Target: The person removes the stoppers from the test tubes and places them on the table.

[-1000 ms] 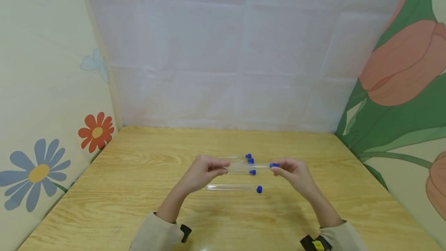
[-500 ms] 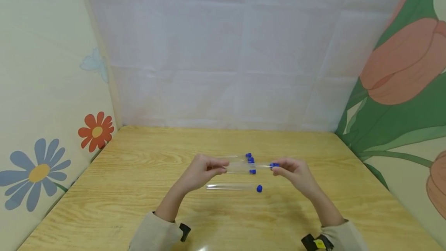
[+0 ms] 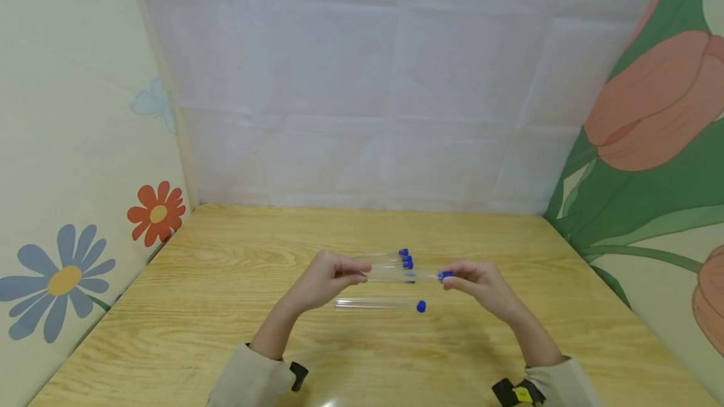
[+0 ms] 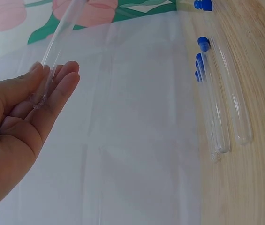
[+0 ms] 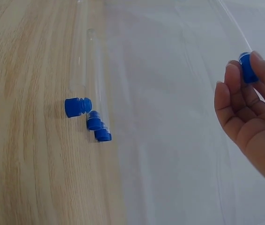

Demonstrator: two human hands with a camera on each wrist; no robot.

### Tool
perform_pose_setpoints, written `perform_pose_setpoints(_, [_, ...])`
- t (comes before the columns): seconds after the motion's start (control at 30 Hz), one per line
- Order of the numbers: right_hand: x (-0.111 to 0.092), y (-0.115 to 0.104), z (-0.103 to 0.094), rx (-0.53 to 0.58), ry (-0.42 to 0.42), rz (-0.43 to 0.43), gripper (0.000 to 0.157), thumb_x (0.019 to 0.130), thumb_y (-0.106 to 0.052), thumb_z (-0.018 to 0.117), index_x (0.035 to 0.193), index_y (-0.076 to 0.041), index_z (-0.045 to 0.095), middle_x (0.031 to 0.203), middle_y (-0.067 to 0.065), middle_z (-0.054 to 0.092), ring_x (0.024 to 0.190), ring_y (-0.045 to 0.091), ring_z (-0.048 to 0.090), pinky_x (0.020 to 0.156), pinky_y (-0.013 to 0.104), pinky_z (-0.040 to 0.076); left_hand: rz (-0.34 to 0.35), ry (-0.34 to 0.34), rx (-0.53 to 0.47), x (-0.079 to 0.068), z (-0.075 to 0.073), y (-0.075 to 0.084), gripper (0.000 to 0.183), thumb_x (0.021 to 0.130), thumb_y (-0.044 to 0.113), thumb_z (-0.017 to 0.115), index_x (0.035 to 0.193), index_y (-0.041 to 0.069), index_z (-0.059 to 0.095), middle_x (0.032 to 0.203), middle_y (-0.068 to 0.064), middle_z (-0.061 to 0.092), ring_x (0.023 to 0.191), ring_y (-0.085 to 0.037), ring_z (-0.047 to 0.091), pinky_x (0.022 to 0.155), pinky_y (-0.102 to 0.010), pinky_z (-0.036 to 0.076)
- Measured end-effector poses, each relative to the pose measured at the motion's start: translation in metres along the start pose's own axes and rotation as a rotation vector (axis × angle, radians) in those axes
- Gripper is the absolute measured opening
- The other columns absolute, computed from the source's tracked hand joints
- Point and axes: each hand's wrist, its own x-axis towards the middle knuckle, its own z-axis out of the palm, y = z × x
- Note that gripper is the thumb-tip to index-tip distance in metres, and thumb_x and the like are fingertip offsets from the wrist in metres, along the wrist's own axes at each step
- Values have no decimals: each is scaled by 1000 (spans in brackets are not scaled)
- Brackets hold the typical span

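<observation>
A clear test tube point(image 4: 59, 42) is held level above the table between my two hands. My left hand point(image 3: 330, 278) grips its rounded end between thumb and fingers. At the tube's other end, the thumb and fingers of my right hand point(image 3: 481, 284) pinch a blue cap point(image 5: 247, 68), which sits at the mouth of the tube. Below, nearer to me, lies a second test tube point(image 3: 373, 303) without a cap on it. A loose blue cap point(image 3: 421, 306) lies just off its open end, as the right wrist view shows.
Beyond the uncapped tube, several blue-capped test tubes point(image 5: 97, 79) lie side by side on the wooden table point(image 3: 226, 306), their caps to the right. A white cloth point(image 3: 362, 80) hangs behind the table. Flower-printed panels point(image 3: 650, 206) flank both sides.
My right hand has dropped slightly with the capped end of the tube. The left hand stays almost still, and the things on the table have not moved.
</observation>
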Motion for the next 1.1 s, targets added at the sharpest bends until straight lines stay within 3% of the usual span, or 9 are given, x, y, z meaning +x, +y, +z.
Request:
perform_pose_setpoints(0.23, [-1,0,-1,19,-4,14,13,85,5,54,97,7,61,85,-3,64,75,11,60,68,25,52,-6,-3,-4,-1,-1,0,22,85,1,58,105,-6,62,101,-17,63,57,-4,55,41,-16,33])
perform_pose_setpoints(0.53, [-1,1,0,27,58,85,18,85,3,56,98,16,56,85,3,64,75,12,61,70,26,52,-13,14,-12,-2,-1,-1,23,85,1,58,107,-6,61,101,-17,63,44,-3,38,40,-17,30])
perform_pose_setpoints(0.7, [0,0,1,19,76,104,25,87,1,54,107,16,53,87,5,64,78,13,61,73,25,51,-7,25,-21,-2,-2,-4,24,85,-2,57,108,-7,61,100,-18,63,66,-6,61,43,-17,36])
perform_pose_setpoints(0.77, [-1,-1,1,11,84,114,27,88,-1,53,109,16,52,88,0,63,79,12,61,74,25,50,-3,31,-19,-1,-2,-5,23,85,-2,57,107,-7,61,100,-18,63,76,-8,63,45,-17,39])
perform_pose_setpoints(0.97, [-1,0,1,10,89,116,25,89,-1,51,109,15,52,90,-2,63,80,12,61,72,25,51,2,53,-27,0,0,-10,22,84,-2,58,105,-7,62,97,-17,64,68,-9,62,45,-17,39])
perform_pose_setpoints(1.1, [0,2,0,32,69,98,23,88,1,52,107,14,52,94,-2,64,81,15,62,72,26,51,7,67,-40,2,0,-15,22,84,-2,58,105,-8,62,96,-17,64,77,-15,64,53,-18,47])
